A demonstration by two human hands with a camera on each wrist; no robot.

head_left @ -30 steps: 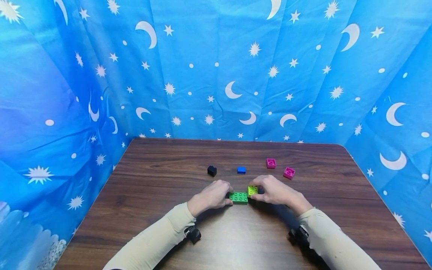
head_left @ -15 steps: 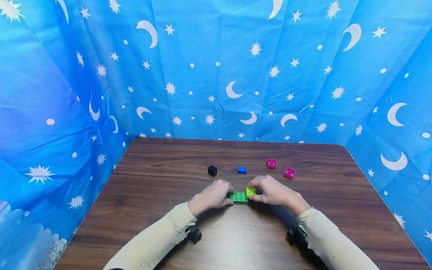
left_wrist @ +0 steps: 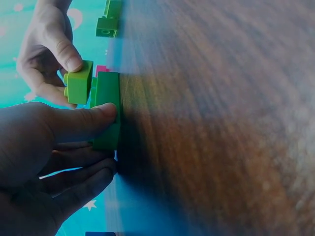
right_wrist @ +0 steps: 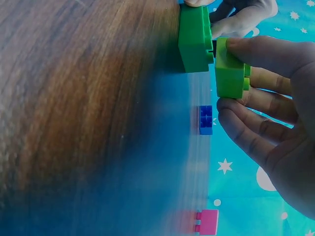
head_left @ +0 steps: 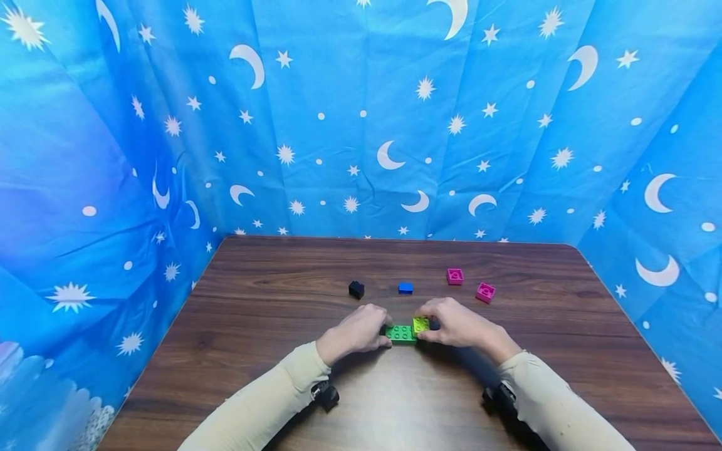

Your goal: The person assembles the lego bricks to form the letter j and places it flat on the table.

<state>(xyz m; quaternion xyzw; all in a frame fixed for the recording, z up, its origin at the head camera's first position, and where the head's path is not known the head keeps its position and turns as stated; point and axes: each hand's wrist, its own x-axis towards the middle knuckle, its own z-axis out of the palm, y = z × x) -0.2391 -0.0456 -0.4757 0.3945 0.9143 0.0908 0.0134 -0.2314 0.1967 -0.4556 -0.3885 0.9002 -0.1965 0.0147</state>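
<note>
Green and studded on top, the long brick [head_left: 399, 334] lies flat on the dark wood-grain table [head_left: 254, 282], its length running from side to side before the person. At its left end the left hand [head_left: 358, 332] grips it, the thumb pressed to the near long side and fingers at the end and far side. Over its right end the right hand [head_left: 457, 324] pinches a small lime brick [head_left: 420, 326] between thumb and fingers, studs up; the lime brick hangs just above the long brick's studs, and the right-wrist view shows a narrow gap between the two. Beyond the long brick, almost straight out from the person, sits a small blue brick [head_left: 405, 288]; beyond it and to the left is a black brick [head_left: 356, 289]. Two pink bricks lie beyond it to the right, both with the hollow underside up: one farther out [head_left: 455, 276], the other nearer and more to the right [head_left: 485, 292]. Well past the long brick, behind the table, hangs blue cloth [head_left: 338, 62] printed with white moons and stars.
</note>
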